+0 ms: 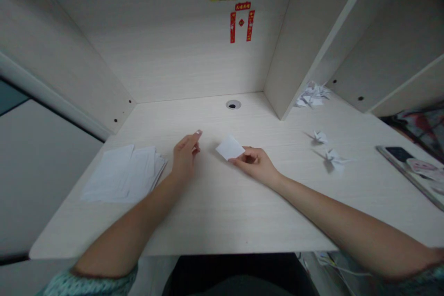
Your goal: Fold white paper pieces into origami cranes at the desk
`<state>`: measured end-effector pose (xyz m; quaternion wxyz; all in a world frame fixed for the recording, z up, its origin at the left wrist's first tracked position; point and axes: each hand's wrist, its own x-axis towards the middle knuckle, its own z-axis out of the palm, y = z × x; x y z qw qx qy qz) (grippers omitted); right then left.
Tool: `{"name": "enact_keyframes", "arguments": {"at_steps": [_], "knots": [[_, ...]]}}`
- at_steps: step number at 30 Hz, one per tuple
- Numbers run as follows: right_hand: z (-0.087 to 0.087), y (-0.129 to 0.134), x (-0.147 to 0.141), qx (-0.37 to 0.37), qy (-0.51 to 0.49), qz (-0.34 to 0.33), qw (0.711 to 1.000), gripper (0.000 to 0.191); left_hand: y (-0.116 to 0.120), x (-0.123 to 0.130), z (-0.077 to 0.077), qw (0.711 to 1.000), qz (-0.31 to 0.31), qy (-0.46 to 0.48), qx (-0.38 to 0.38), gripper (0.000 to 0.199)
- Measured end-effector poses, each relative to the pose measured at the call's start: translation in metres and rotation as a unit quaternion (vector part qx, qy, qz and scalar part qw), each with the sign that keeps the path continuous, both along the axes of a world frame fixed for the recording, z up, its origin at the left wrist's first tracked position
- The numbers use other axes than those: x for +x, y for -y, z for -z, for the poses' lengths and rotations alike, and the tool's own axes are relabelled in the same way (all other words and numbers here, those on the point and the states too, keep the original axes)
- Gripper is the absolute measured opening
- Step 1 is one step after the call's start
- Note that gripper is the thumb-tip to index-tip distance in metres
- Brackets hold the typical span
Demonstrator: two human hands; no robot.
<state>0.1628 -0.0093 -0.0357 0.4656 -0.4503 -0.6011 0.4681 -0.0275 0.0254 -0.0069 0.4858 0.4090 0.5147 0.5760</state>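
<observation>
Between the thumb and fingers of my right hand (255,162) is a small folded square of white paper (230,147), held by its right corner just over the desk. My left hand (186,152) is to the left of the paper and apart from it. Its fingers are curled in and pressed together, with nothing visible in them. Beside that hand lies a stack of white paper sheets (120,173), spread a little. To the right of my right hand stand two folded paper cranes, a nearer one (333,157) and a farther one (319,137).
A heap of paper cranes (313,95) sits behind the upright divider (312,32). On the right lies a flat tablet-like object (412,171) with things on it. The desk (215,222) has a round cable hole (233,104) near the back panel, which carries red stickers (242,23).
</observation>
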Motion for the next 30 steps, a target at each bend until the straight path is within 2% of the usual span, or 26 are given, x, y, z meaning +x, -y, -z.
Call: {"name": "enact_keyframes", "arguments": {"at_steps": [1, 3, 5, 9, 16, 20, 23, 26, 30], "knots": [[0.0, 0.0, 0.0, -0.002, 0.001, 0.012, 1.0, 0.039, -0.003, -0.002, 0.0, 0.999, -0.02, -0.01, 0.024, 0.032], [0.0, -0.001, 0.0, -0.003, 0.0, 0.04, 0.999, 0.039, -0.004, -0.004, 0.003, 0.998, -0.009, -0.042, 0.053, 0.027], [0.0, -0.001, -0.001, -0.005, -0.002, 0.052, 0.999, 0.039, -0.001, -0.002, 0.007, 0.991, 0.054, -0.099, 0.076, 0.027], [0.0, -0.001, -0.001, -0.002, -0.02, 0.027, 0.999, 0.035, 0.01, 0.007, 0.012, 0.965, 0.17, -0.182, 0.078, 0.032], [0.002, 0.0, -0.002, 0.017, -0.03, 0.019, 0.999, 0.033, 0.015, 0.011, 0.009, 0.946, 0.241, -0.21, 0.061, 0.036], [0.001, 0.001, -0.003, 0.018, -0.025, 0.007, 1.0, 0.03, 0.016, 0.011, 0.011, 0.947, 0.234, -0.208, 0.075, 0.025], [0.002, 0.001, -0.002, 0.021, -0.02, -0.015, 0.999, 0.027, 0.017, 0.011, 0.011, 0.95, 0.201, -0.223, 0.086, 0.027], [0.003, -0.001, -0.001, 0.029, -0.024, 0.001, 0.999, 0.026, 0.016, 0.009, 0.01, 0.944, 0.178, -0.263, 0.09, 0.03], [0.004, -0.005, 0.002, 0.061, -0.08, 0.06, 0.993, 0.048, 0.016, 0.009, 0.01, 0.921, 0.175, -0.339, 0.086, 0.031]]}}
